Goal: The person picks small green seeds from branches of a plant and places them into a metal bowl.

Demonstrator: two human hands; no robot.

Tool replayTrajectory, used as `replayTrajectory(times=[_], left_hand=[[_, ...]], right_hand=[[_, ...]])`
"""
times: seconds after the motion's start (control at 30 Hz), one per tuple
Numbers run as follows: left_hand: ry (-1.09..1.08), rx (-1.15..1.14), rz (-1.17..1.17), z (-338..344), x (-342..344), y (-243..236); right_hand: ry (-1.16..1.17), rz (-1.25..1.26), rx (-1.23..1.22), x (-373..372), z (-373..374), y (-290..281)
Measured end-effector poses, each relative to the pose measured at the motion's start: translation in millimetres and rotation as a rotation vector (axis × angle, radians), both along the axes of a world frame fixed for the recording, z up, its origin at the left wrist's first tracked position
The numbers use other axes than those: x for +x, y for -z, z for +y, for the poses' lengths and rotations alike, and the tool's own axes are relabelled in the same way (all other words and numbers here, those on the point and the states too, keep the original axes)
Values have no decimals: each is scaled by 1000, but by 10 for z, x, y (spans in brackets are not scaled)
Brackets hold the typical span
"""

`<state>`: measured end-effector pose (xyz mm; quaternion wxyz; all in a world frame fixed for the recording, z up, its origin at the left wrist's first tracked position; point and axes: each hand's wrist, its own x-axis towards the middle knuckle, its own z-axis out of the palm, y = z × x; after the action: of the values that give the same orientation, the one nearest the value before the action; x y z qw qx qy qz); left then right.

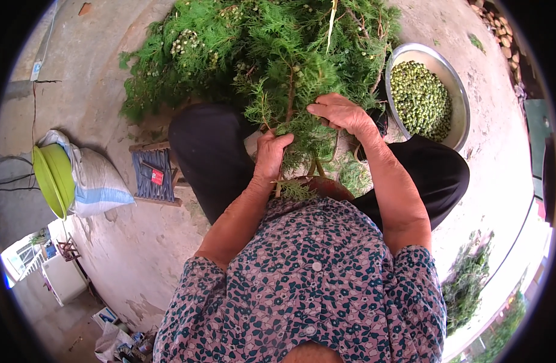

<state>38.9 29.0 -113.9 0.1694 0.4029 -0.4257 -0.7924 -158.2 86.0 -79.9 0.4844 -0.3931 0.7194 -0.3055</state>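
My left hand is closed around the stem of a leafy evergreen branch, which stands up between my knees. Its cut lower end sticks out below that fist. Just right of the branch, my right hand has its fingers pinched together against the green sprays. Whatever sits between those fingertips is hidden. Beyond both hands lies a big heap of evergreen branches, some bearing clusters of pale cones. Under the branch, close to my body, part of a reddish-brown container shows.
A metal basin filled with small green cones stands at the right. To the left are a low stool, a stuffed white sack and a lime-green basin. Stacked firewood lies far right; more cut greenery lies lower right.
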Motion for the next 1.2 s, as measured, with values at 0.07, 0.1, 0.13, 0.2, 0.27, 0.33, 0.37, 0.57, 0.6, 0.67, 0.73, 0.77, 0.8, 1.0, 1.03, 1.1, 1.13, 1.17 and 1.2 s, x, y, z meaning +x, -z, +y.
replayTrajectory(times=[0.07, 0.1, 0.13, 0.2, 0.27, 0.33, 0.37, 0.57, 0.6, 0.67, 0.73, 0.77, 0.8, 1.0, 1.03, 1.1, 1.13, 1.17, 1.2], left_hand=[[3, 21, 8, 11, -10, 3], [-10, -12, -12, 19, -17, -9], [-24, -47, -33, 24, -23, -24], [-29, -41, 9, 46, -33, -32], [-37, -34, 50, 43, -31, -54], [-34, 57, -6, 29, -36, -94], [-34, 60, -5, 35, -43, -93], [-88, 98, 89, 19, -68, -61], [-82, 97, 101, 8, -48, -72], [-54, 103, 86, 14, -44, -87], [-29, 141, 114, 6, -34, -52], [-27, 141, 115, -5, -27, -31], [-30, 174, 96, -13, -21, -17], [-3, 218, 140, -23, -10, -87], [-1, 218, 140, -15, -13, -94], [-40, 187, 156, 3, -25, -113], [-39, 186, 155, -2, -21, -94], [-49, 179, 109, -15, -17, -57], [-58, 173, 64, -21, -12, -37]], right_hand=[[41, -234, 90, -4, 63, -19], [41, -235, 92, 7, 82, 8], [82, -329, 122, 24, 98, 22], [128, -474, 139, 18, 138, 138], [109, -530, 137, 14, 202, 99], [83, -584, 134, 46, 264, 50], [84, -583, 137, 60, 281, 35], [211, -873, 13, 161, 404, 136], [234, -926, -13, 168, 442, 121], [289, -940, -57, 203, 496, 145], [360, -1059, -173, 226, 536, 214], [363, -1058, -173, 228, 558, 234], [419, -1139, -235, 246, 578, 247], [455, -1391, -473, 290, 568, 243], [456, -1390, -475, 309, 558, 219], [489, -1370, -466, 360, 525, 154], [472, -1413, -480, 369, 519, 151], [472, -1414, -481, 382, 510, 136], [491, -1465, -487, 403, 491, 111]])
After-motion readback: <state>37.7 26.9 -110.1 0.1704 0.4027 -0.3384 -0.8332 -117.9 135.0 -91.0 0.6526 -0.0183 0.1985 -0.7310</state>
